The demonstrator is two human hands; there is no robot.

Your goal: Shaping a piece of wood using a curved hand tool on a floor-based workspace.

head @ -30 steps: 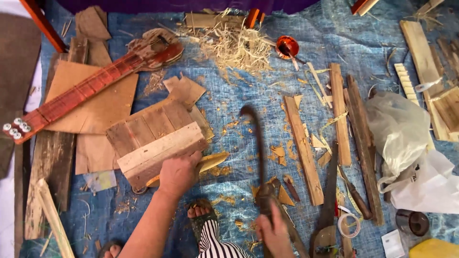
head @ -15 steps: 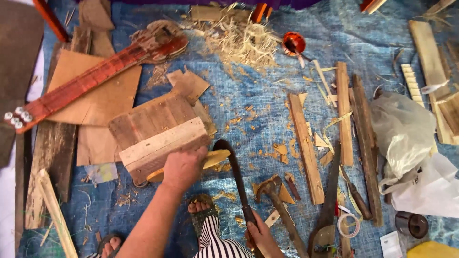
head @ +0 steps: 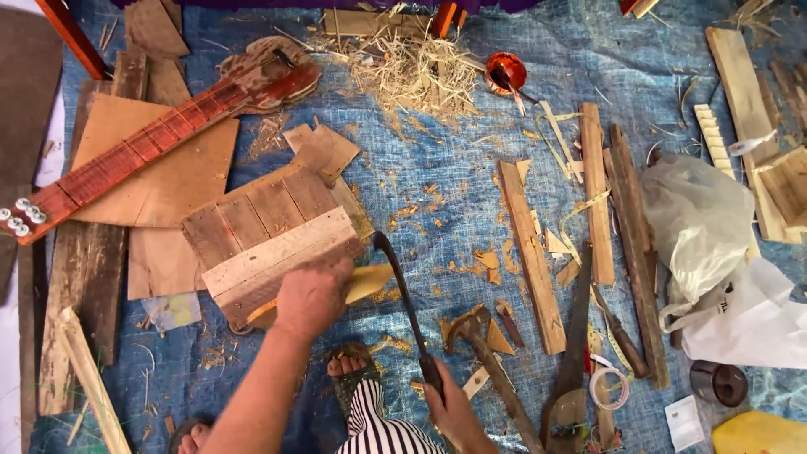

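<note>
Head view: the left hand (head: 313,296) is clenched around a pale yellowish wood piece (head: 366,282), pressing it against the lower edge of a weathered block of joined wooden planks (head: 269,240) that lies on the blue tarpaulin floor (head: 437,176). The right hand (head: 454,408) grasps the handle of a long dark curved-blade knife (head: 402,294), fingers closed around it; the blade tip sits just beside the pale wood piece (whether it touches cannot be told). Below the hands, a foot in a sandal (head: 349,374) rests on the tarpaulin, next to a black-and-white striped trouser leg (head: 382,429).

To the left of the block, a red unfinished stringed-instrument neck with metal tuning pegs (head: 143,143) lies diagonally over flat brown wooden sheets (head: 168,176). A heap of pale wood shavings (head: 412,71) lies near the top edge, beside a small orange bowl (head: 506,71). To the right lie several narrow wooden slats (head: 531,256), a rusty hammer (head: 483,336) and crumpled white plastic bags (head: 706,244).
</note>
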